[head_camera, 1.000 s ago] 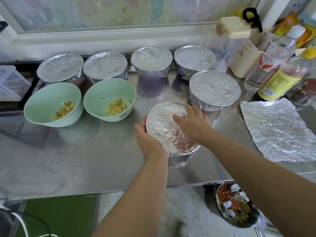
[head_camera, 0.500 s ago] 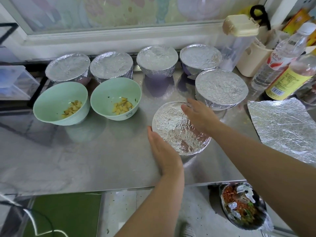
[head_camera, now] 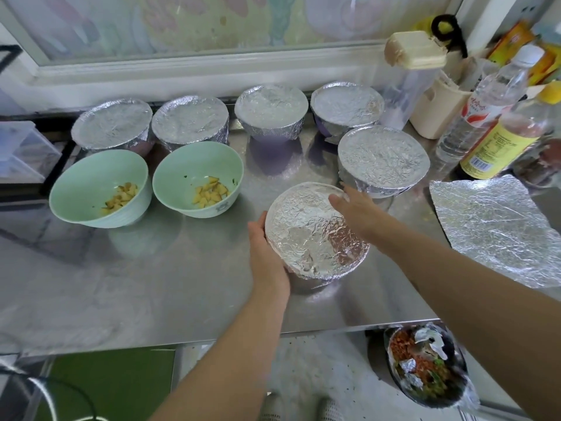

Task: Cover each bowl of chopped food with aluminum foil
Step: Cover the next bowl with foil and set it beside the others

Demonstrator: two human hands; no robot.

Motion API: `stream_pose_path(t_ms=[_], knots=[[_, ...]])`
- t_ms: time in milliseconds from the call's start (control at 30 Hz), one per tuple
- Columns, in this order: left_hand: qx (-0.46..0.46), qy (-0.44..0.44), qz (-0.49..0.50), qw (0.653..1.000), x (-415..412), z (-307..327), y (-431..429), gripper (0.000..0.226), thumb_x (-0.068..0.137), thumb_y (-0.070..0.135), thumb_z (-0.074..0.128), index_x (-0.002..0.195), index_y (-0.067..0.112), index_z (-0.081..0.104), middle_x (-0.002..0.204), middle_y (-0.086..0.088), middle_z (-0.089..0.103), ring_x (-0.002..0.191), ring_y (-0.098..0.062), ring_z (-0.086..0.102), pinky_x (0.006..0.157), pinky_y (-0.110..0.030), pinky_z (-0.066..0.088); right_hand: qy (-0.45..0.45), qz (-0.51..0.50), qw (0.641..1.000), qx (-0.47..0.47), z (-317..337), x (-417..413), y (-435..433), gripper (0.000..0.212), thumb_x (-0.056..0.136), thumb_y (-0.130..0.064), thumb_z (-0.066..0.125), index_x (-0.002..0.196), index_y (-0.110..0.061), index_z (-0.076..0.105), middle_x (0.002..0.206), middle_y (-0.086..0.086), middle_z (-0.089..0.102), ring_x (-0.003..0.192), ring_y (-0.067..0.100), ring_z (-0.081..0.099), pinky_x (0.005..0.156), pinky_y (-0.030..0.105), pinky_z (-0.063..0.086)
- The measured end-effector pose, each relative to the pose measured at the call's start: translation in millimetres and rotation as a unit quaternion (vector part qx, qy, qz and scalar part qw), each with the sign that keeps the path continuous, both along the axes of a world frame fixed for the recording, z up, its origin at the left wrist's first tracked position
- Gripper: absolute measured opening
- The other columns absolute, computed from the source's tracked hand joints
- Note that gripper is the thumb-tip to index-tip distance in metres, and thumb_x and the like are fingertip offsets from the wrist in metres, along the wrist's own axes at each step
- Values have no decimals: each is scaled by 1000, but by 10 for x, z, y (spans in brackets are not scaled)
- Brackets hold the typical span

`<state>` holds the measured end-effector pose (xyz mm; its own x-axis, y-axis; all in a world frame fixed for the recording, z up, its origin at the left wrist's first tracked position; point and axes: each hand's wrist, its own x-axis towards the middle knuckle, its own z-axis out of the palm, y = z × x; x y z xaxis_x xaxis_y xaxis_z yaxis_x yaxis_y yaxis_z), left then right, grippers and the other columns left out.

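1. Head-cam view of a steel surface (head_camera: pixel 151 284), w/ both of a person's bare arms reaching in.
2. The left grip (head_camera: pixel 267 256) is a hand cupped against the near-left side of a foil-topped bowl (head_camera: pixel 309 235). Fingers curl round its wall, thumb by the rim.
3. The right grip (head_camera: pixel 355 214) is blurred. Fingers look straight & relaxed, resting on the far-right rim of the same bowl, clasping nothing.
4. That bowl sits btwn the two grips, foil crinkled tight over its top.
5. Just beyond the right grip is a second covered bowl (head_camera: pixel 384 159). Farther back is a back row of four covered bowls (head_camera: pixel 271 106).
6. Left of the left grip & farther back are two open green bowls (head_camera: pixel 100 189), each w/ chopped yellow pieces (head_camera: pixel 211 191).
7. Right of the right grip a loose foil sheet (head_camera: pixel 491 226) lies flat, w/ bottles (head_camera: pixel 482 107) beyond it.
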<state>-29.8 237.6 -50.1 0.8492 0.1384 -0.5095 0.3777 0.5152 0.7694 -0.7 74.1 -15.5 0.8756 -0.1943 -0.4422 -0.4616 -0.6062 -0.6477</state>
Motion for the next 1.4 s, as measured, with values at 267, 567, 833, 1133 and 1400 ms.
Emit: stream_pose_path(t_ms=[267, 567, 833, 1133, 1400], knots=[[334, -208, -93, 915, -565, -158, 427, 21, 93, 13, 57, 113, 21, 57, 112, 3, 63, 106, -4, 60, 83, -8, 45, -85, 90, 986, -108, 35, 1, 94, 81, 98, -58, 51, 162, -20, 18, 166, 10, 22, 153, 35, 18, 121, 54, 20], [530, -442, -152, 708, -771, -487, 347, 20, 86, 29, 73, 100, 21, 61, 96, 6, 63, 85, -15, 62, 75, -28, 51, -66, 141, 966, -207, -51, 11, 162, 84, 96, -68, 42, 162, -24, 14, 168, 1, 16, 153, 33, 15, 120, 57, 22], [582, -389, -102, 707, -826, -551, 155, 6, 90, 29, 69, 93, 24, 68, 84, 11, 67, 75, -12, 61, 73, -31, 46, -76, 139, 957, -242, -85, -15, 189, 85, 95, -70, 41, 162, -25, 13, 167, -2, 16, 153, 30, 16, 120, 52, 20], [468, -219, -101, 850, -736, -351, 188, 10, 86, 15, 76, 83, 20, 68, 84, 10, 64, 75, -8, 63, 72, -26, 53, -99, 92, 966, -221, -145, -24, 152, 76, 97, -64, 43, 158, -21, 25, 160, 3, 29, 148, 31, 27, 119, 51, 21], [171, 17, 37, 984, -502, -181, 140, 21, 93, 2, 60, 103, 19, 67, 98, 0, 75, 93, -15, 70, 81, -28, 53, -137, -36, 988, -60, -267, -10, 10, 52, 97, -53, 47, 129, -14, 58, 122, 6, 58, 114, 25, 54, 98, 41, 43]])
